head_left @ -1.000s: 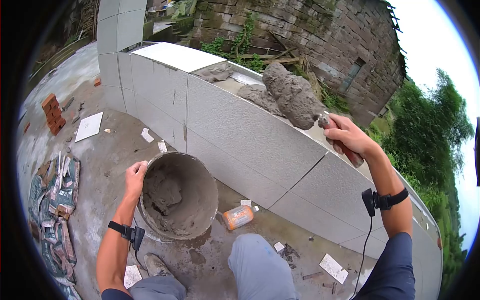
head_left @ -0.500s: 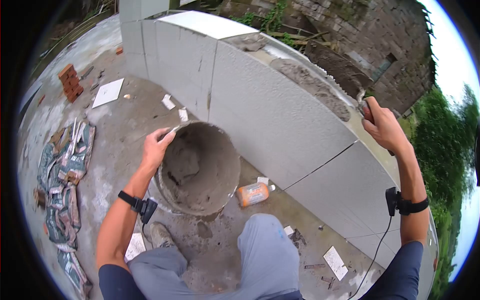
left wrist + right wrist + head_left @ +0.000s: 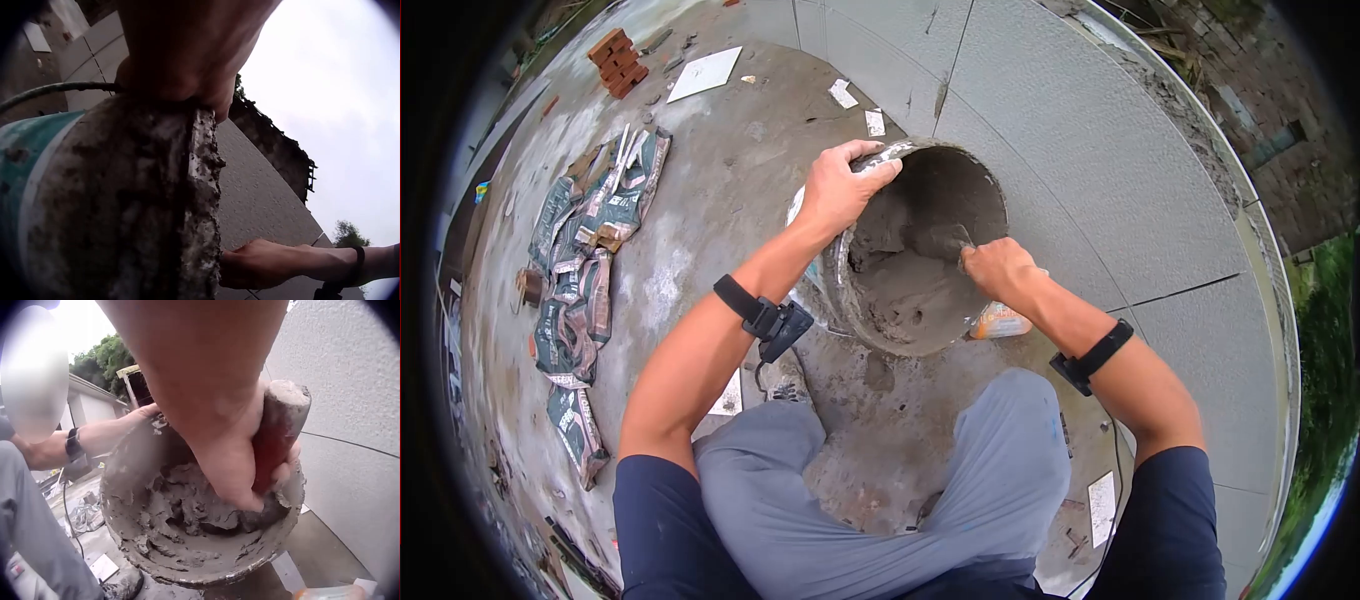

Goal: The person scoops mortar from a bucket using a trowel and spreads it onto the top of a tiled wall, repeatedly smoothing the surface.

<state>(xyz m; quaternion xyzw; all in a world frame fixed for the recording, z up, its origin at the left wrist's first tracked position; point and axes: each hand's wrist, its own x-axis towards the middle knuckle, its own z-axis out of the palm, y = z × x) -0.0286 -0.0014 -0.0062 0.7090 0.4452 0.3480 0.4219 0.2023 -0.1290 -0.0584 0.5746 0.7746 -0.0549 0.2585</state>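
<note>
My left hand (image 3: pixel 840 188) grips the rim of a mortar-caked bucket (image 3: pixel 201 181), thumb over the lip. The bucket's mouth faces me, and wet grey mortar (image 3: pixel 915 295) lies inside. In the right wrist view my right hand (image 3: pixel 231 450) is wrapped round the red handle of a trowel (image 3: pixel 278 434), its butt end pointing up. The trowel's blade is down in the bucket, partly hidden by mortar and by the hand. An orange-labelled bottle (image 3: pixel 1002 322) lies beside the bucket, below the right forearm.
A low wall faced with grey panels (image 3: pixel 1090 180) runs along the right, with a strip of mortar (image 3: pixel 1170 105) on its top. Crumpled bags (image 3: pixel 580 270), stacked bricks (image 3: pixel 616 62) and a white tile (image 3: pixel 705 73) lie on the concrete floor to the left.
The mortar heaped above the wall on the trowel was laid along the wall top. My right hand then came down with the trowel into the bucket; the head view turned toward the bucket.
</note>
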